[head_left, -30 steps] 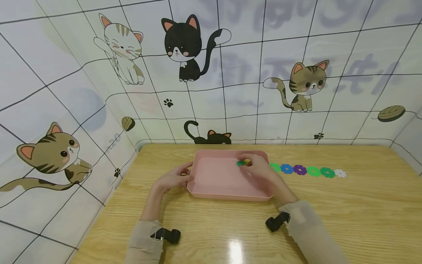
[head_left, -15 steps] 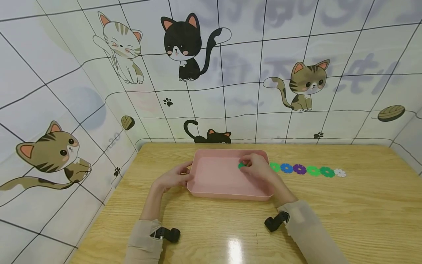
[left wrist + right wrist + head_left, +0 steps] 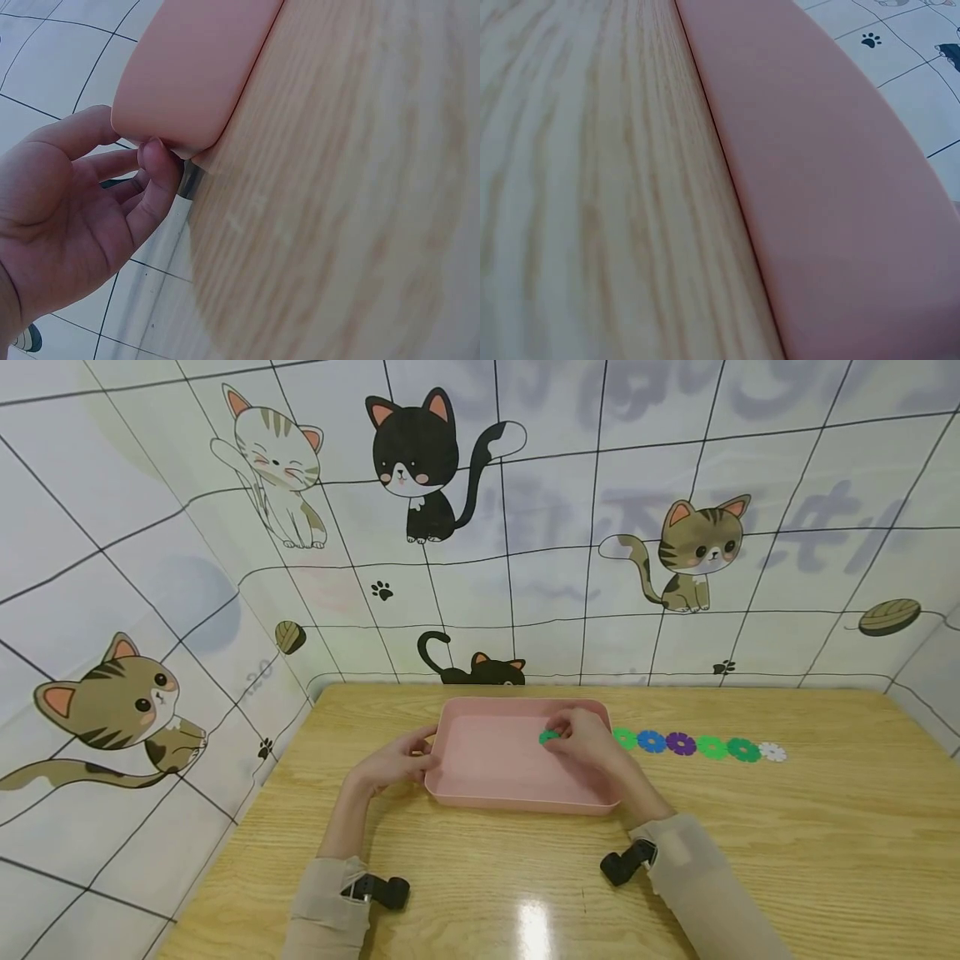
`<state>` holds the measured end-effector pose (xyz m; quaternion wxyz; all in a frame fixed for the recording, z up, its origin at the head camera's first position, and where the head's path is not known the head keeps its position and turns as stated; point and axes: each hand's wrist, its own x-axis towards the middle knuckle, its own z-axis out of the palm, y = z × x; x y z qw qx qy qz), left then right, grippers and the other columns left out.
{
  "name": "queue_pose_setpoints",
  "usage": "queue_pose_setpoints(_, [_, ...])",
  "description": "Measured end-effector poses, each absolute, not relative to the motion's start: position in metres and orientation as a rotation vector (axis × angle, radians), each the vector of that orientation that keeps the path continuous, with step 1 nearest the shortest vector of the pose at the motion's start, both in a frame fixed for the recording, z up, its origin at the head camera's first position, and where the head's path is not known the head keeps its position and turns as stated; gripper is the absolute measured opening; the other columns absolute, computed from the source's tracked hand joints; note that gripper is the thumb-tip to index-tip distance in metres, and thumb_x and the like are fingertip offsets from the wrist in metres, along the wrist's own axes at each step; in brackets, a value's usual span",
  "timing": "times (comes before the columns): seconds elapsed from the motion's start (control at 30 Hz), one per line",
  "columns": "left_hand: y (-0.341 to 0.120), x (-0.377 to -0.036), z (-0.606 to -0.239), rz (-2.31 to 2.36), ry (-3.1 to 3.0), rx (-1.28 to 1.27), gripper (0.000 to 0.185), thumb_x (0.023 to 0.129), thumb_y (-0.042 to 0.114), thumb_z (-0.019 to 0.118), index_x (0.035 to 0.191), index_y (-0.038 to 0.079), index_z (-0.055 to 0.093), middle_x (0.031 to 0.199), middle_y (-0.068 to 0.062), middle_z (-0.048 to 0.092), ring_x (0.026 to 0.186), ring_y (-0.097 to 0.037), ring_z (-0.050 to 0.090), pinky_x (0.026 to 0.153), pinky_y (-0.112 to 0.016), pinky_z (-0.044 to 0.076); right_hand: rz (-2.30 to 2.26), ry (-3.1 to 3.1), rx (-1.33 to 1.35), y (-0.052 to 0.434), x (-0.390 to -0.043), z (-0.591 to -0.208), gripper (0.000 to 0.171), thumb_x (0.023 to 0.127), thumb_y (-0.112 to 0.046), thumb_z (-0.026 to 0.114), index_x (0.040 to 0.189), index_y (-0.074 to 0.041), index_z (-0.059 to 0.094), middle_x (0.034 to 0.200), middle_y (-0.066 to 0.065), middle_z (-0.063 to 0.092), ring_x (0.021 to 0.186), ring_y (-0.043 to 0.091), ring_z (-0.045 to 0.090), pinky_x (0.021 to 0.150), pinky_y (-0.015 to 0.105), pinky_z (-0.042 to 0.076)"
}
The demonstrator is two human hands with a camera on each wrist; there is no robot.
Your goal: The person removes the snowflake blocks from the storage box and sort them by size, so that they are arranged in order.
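My right hand [image 3: 592, 742] has its grip pinched on a small green flower-shaped disc [image 3: 549, 737], holding it just over the floor of the pink tray [image 3: 495, 793], toward the tray's far right corner. My left hand [image 3: 396, 763] has fingers and thumb curled round the tray's left rim; the left wrist view shows the fingertips [image 3: 154, 154] tucked under the rounded corner of the tray [image 3: 195, 75], steadying it. I judge the step in hand to be setting this disc into the tray; the next move calls for lowering it flat and letting the pinch go while the left hand keeps the tray from sliding. The disc looks close to flat, face up; being round, it has no real long axis. The tray's long axis runs left to right, parallel to the tabletop's [image 3: 787, 843] far edge, and sits near that edge, left of centre. Just right of the tray, a row of discs [image 3: 697, 747], green, blue, purple, green, green, white, runs along the same line toward the right edge.
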<state>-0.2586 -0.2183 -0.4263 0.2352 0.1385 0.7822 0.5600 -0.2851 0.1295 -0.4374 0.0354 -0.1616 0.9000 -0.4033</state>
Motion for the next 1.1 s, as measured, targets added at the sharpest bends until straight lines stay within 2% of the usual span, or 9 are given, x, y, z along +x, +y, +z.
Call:
queue_pose_setpoints(0.23, [-0.219, -0.259, -0.427, 1.526, 2.156, 0.383, 0.069, 0.102, 0.007, 0.057, 0.161, 0.004, 0.021, 0.114, -0.017, 0.048, 0.082, -0.018, 0.058, 0.072, -0.028, 0.052, -1.309, 2.753, -0.513, 0.130, -0.283, -0.437, 0.016, 0.090, -0.006, 0.075, 0.100, 0.001, 0.064, 0.091, 0.008, 0.065, 0.081, 0.020, 0.058, 0.074, 0.033, 0.050])
queue_pose_setpoints(0.47, [-0.218, -0.259, -0.427, 1.526, 2.151, 0.390, 0.068, 0.102, 0.005, 0.056, 0.160, 0.002, 0.021, 0.112, -0.016, 0.048, 0.083, -0.017, 0.058, 0.071, -0.027, 0.053, -1.463, 2.682, -0.506, 0.132, -0.278, -0.435, 0.013, 0.093, 0.001, 0.069, 0.102, 0.005, 0.063, 0.088, 0.012, 0.067, 0.070, 0.019, 0.065, 0.061, 0.028, 0.056])
queue_pose_setpoints(0.67, [-0.217, -0.260, -0.427, 1.524, 2.143, 0.399, 0.068, 0.102, 0.006, 0.056, 0.160, 0.003, 0.021, 0.111, -0.016, 0.048, 0.081, -0.017, 0.057, 0.070, -0.026, 0.052, -1.492, 2.694, -0.471, 0.142, -0.271, -0.426, 0.023, 0.096, -0.006, 0.068, 0.116, 0.006, 0.064, 0.099, 0.015, 0.068, 0.077, 0.021, 0.066, 0.066, 0.030, 0.057])
queue_pose_setpoints(0.77, [-0.218, -0.260, -0.427, 1.518, 2.145, 0.397, 0.069, 0.102, 0.006, 0.056, 0.161, 0.003, 0.021, 0.112, -0.016, 0.048, 0.081, -0.017, 0.057, 0.070, -0.026, 0.052, -1.480, 2.713, -0.466, 0.151, -0.267, -0.422, 0.026, 0.098, -0.009, 0.067, 0.120, 0.004, 0.066, 0.099, 0.014, 0.070, 0.078, 0.023, 0.067, 0.067, 0.031, 0.057])
queue_pose_setpoints(0.9, [-0.219, -0.260, -0.428, 1.524, 2.150, 0.387, 0.069, 0.102, 0.005, 0.056, 0.161, 0.003, 0.020, 0.113, -0.017, 0.048, 0.082, -0.017, 0.057, 0.070, -0.027, 0.052, -1.495, 2.730, -0.491, 0.167, -0.262, -0.419, 0.024, 0.097, -0.011, 0.068, 0.116, 0.005, 0.066, 0.096, 0.016, 0.070, 0.078, 0.027, 0.069, 0.066, 0.031, 0.057])
queue_pose_setpoints(1.1, [-0.220, -0.260, -0.428, 1.519, 2.158, 0.388, 0.069, 0.102, 0.005, 0.056, 0.161, 0.003, 0.020, 0.114, -0.017, 0.048, 0.082, -0.017, 0.058, 0.071, -0.027, 0.052, -1.493, 2.768, -0.459, 0.191, -0.256, -0.413, 0.021, 0.096, -0.014, 0.071, 0.106, 0.003, 0.065, 0.088, 0.013, 0.071, 0.075, 0.024, 0.070, 0.068, 0.032, 0.058])
